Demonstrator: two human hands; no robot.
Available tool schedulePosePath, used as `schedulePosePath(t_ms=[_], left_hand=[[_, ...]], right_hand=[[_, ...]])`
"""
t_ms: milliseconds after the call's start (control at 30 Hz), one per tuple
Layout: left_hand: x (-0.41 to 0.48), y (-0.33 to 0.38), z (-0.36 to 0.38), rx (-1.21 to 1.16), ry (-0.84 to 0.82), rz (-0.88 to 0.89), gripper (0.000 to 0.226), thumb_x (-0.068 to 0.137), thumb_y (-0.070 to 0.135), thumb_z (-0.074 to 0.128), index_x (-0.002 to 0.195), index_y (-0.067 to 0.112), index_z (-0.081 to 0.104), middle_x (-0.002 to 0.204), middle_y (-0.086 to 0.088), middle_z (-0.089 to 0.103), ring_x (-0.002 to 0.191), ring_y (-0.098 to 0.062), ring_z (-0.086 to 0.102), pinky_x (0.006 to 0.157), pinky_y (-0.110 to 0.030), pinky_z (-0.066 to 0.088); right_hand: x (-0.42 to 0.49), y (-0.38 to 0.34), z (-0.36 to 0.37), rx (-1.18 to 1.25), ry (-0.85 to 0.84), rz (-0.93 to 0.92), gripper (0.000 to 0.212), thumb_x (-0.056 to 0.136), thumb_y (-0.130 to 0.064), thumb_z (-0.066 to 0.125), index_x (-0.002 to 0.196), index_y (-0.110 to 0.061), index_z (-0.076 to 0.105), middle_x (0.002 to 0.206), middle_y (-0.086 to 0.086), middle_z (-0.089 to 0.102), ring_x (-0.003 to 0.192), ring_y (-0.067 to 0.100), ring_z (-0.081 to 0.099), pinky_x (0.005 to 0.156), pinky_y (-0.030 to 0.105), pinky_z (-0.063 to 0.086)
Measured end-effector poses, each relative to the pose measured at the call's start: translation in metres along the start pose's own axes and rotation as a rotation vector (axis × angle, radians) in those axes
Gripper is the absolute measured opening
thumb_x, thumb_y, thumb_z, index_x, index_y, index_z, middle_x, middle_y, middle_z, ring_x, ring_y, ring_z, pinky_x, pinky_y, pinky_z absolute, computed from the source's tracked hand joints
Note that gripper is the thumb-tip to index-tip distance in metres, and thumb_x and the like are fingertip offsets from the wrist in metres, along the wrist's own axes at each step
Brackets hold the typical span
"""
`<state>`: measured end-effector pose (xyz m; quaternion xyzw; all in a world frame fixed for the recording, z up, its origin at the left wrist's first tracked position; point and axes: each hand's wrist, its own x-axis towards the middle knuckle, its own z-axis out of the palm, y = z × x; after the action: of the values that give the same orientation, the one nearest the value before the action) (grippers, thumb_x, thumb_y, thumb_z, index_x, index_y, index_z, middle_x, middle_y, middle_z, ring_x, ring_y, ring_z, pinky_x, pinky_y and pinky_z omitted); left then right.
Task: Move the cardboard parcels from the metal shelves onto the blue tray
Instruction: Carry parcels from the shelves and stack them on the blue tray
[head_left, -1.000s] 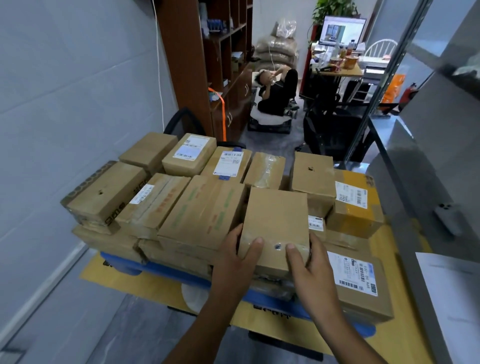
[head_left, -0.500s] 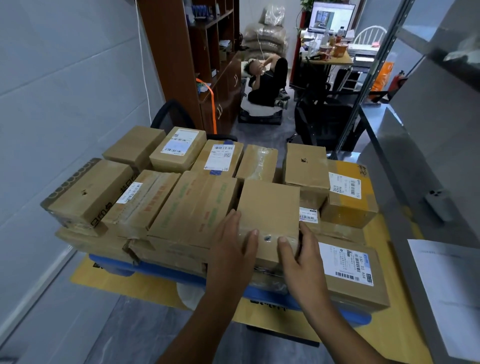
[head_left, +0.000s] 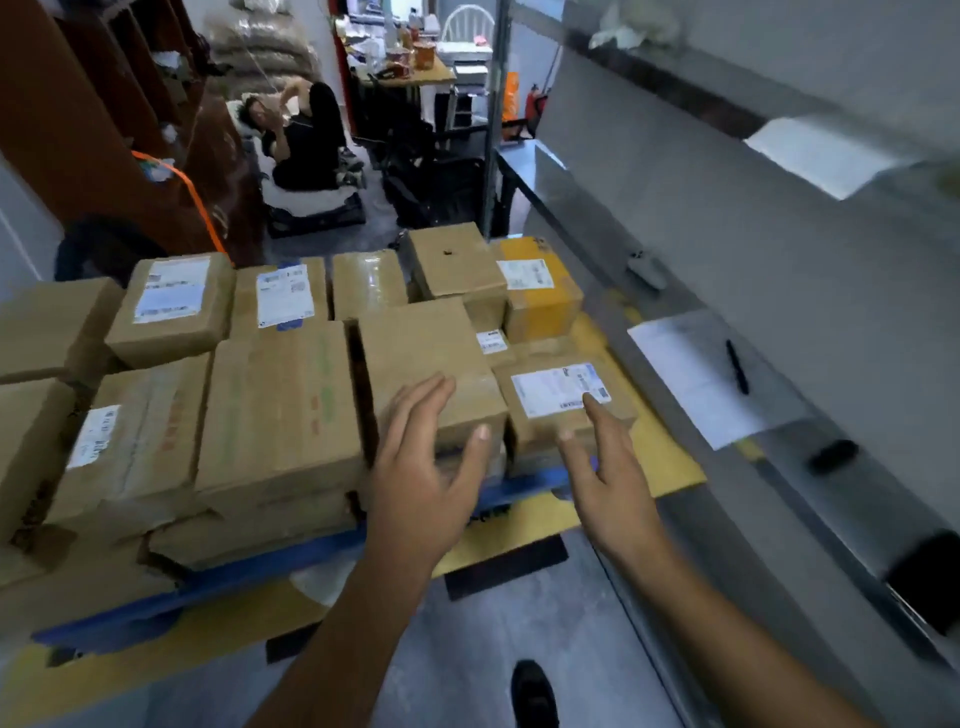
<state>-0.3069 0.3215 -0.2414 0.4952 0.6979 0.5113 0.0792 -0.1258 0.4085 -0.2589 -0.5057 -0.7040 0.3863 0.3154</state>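
Metal shelf (head_left: 701, 218) along the right. Blue tray (head_left: 270, 564) packed; plain box (head_left: 415, 353) stacked near its front right corner, long side running away, dead ahead of left hand (head_left: 415, 483), spread at its near edge. Right hand (head_left: 613, 488) spread too, empty, nearer the shelf.

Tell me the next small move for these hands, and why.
Probably draw both hands back and turn right toward the metal shelves for another parcel. The left hand and right hand are open and hold nothing, and the plain parcel already sits on the stack over the blue tray.
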Motion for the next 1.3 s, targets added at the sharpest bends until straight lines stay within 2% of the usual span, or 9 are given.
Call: schedulePosePath(t_ms=[133,267,333,433,500,600,733,900,1300], left_hand=[[-0.034,0.027,0.021,-0.118,-0.164,0.09,0.054,0.097,0.045,0.058,0.144,0.018,0.057,0.15,0.011,0.05,0.147,-0.008,0.039,0.118,-0.022,0.031],[-0.085,0.072,0.058,-0.2,-0.406,0.18,0.058,0.097,0.054,0.055,0.145,0.023,0.056,0.149,0.021,0.044,0.15,-0.005,0.032,0.117,-0.027,0.031],[-0.117,0.099,0.077,-0.243,-0.53,0.235,0.059,0.096,0.055,0.055,0.147,0.024,0.055,0.151,0.02,0.044,0.149,0.002,0.028,0.118,-0.031,0.033],[-0.178,0.145,0.103,-0.308,-0.703,0.342,0.062,0.097,0.055,0.055,0.147,0.02,0.055,0.152,0.008,0.049,0.148,-0.01,0.037,0.119,-0.042,0.037],[-0.225,0.176,0.114,-0.325,-0.831,0.389,0.062,0.098,0.058,0.056,0.149,0.023,0.052,0.154,0.01,0.046,0.149,-0.011,0.034,0.121,-0.041,0.034],[-0.306,0.225,0.124,-0.358,-0.98,0.489,0.068,0.093,0.063,0.052,0.15,0.027,0.049,0.156,0.009,0.044,0.151,-0.011,0.03,0.123,-0.037,0.029],[-0.426,0.284,0.135,-0.298,-1.127,0.645,0.07,0.093,0.06,0.057,0.154,0.027,0.046,0.161,0.009,0.039,0.155,-0.014,0.02,0.127,-0.038,0.018],[-0.603,0.349,0.123,-0.295,-1.248,0.759,0.067,0.094,0.049,0.067,0.153,0.024,0.048,0.16,0.004,0.043,0.155,-0.025,0.024,0.127,-0.042,0.018],[-0.935,0.497,0.086,-0.432,-1.621,1.054,0.07,0.093,0.07,0.051,0.154,0.034,0.044,0.161,0.008,0.04,0.155,-0.017,0.023,0.127,-0.044,0.021]], right_hand=[[-0.077,0.027,-0.048,-0.149,0.153,0.072,0.062,0.101,-0.055,0.045,0.156,-0.028,0.034,0.158,-0.013,0.036,0.139,-0.009,0.03,0.114,0.015,0.026],[-0.166,0.049,-0.108,-0.192,0.366,0.238,0.069,0.101,-0.056,0.043,0.16,-0.023,0.032,0.165,-0.002,0.032,0.152,0.012,0.026,0.125,0.036,0.023],[-0.215,0.057,-0.139,-0.2,0.481,0.299,0.072,0.099,-0.06,0.04,0.16,-0.023,0.032,0.166,-0.003,0.032,0.152,0.011,0.026,0.124,0.03,0.02],[-0.297,0.067,-0.178,-0.212,0.652,0.375,0.075,0.096,-0.063,0.038,0.159,-0.023,0.034,0.165,-0.003,0.035,0.152,0.012,0.028,0.125,0.035,0.023],[-0.355,0.073,-0.198,-0.214,0.759,0.435,0.07,0.099,-0.059,0.041,0.158,-0.021,0.036,0.163,-0.001,0.037,0.151,0.015,0.031,0.125,0.04,0.026],[-0.452,0.082,-0.223,-0.229,0.887,0.514,0.064,0.102,-0.051,0.045,0.158,-0.02,0.038,0.164,0.0,0.037,0.152,0.013,0.03,0.125,0.032,0.022],[-0.596,0.094,-0.252,-0.265,1.014,0.598,0.071,0.098,-0.062,0.04,0.159,-0.026,0.037,0.165,-0.004,0.034,0.155,0.012,0.022,0.127,0.037,0.018],[-0.786,0.106,-0.286,-0.289,1.128,0.735,0.065,0.101,-0.057,0.044,0.159,-0.03,0.036,0.168,-0.003,0.029,0.157,0.014,0.015,0.127,0.043,0.017],[-1.121,0.124,-0.324,-0.206,1.499,0.999,0.068,0.102,-0.062,0.041,0.161,-0.031,0.03,0.168,-0.008,0.028,0.157,0.011,0.014,0.127,0.043,0.019]])
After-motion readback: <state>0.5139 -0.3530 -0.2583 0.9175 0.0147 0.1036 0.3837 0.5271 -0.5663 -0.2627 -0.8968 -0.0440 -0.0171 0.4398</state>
